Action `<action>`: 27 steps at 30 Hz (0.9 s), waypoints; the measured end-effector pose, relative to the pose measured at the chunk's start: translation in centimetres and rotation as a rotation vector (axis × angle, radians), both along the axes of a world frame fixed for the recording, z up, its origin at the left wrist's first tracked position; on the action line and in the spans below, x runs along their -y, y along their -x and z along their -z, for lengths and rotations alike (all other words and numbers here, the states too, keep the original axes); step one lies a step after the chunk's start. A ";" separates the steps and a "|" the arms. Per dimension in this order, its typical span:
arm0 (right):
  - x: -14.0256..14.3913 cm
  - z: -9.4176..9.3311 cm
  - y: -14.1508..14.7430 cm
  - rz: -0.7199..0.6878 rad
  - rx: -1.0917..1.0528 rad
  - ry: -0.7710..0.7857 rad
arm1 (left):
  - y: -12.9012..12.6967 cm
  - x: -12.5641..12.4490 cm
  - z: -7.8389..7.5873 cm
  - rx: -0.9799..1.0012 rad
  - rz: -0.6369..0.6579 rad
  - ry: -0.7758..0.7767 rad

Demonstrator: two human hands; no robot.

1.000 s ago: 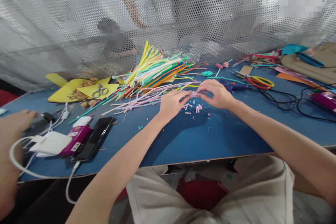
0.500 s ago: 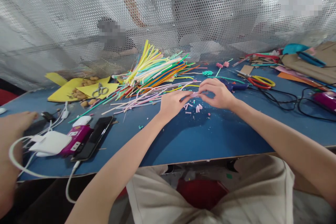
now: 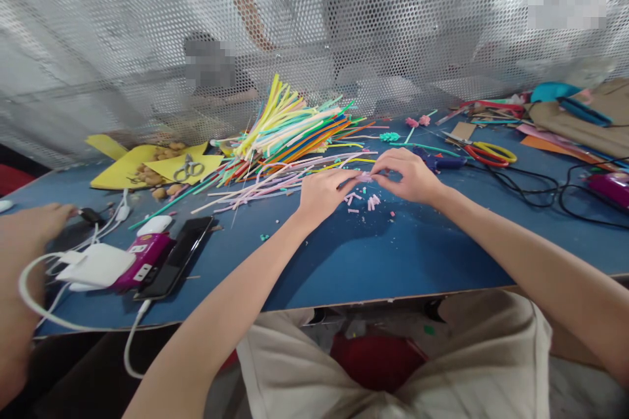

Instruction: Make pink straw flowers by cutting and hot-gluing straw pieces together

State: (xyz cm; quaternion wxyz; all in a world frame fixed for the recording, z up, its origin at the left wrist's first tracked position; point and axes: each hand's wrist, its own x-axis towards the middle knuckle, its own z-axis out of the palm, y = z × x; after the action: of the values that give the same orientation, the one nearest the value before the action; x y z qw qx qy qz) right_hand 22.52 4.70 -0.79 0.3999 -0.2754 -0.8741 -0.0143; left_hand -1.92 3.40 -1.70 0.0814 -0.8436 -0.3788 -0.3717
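Note:
Between the fingertips of both hands is a small fuzzy lilac piece of pipe cleaner, partly hidden by the fingers. My left hand pinches it from the left, palm down. From the right, my right hand pinches its other end between thumb and fingers. Just below the hands lie several short cut lilac pieces on the blue table. Long lilac pipe cleaners are spread to the left of my left hand. A dark blue glue gun lies just beyond my right hand.
A large heap of coloured pipe cleaners stands against the perforated metal panel. Scissors and black cables lie right. At left are small scissors, a phone, a purple power strip and another person's arm.
Both hands stay in nearly the same place, still pinching the lilac piece. The fingers of my right hand have shifted very slightly. The other person's hand at left has moved a little to the right.

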 end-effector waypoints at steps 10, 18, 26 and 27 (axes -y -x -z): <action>0.6 -0.5 -0.2 -0.018 0.019 0.022 | -0.1 0.2 0.0 0.043 -0.003 0.093; 0.3 -0.3 -0.2 -0.001 0.014 0.033 | 0.0 0.0 0.0 0.042 0.018 0.080; 0.2 -0.3 -0.2 0.014 0.000 0.040 | 0.0 0.2 -0.2 0.034 0.011 0.103; 0.2 -0.3 -0.3 0.023 0.000 0.035 | 0.0 0.2 -0.2 0.035 0.006 0.099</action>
State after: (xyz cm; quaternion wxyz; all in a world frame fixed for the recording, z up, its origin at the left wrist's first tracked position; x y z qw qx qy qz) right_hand 22.80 4.53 -0.51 0.3947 -0.2925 -0.8710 -0.0035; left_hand -1.87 3.21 -1.47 0.0320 -0.8412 -0.3955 -0.3673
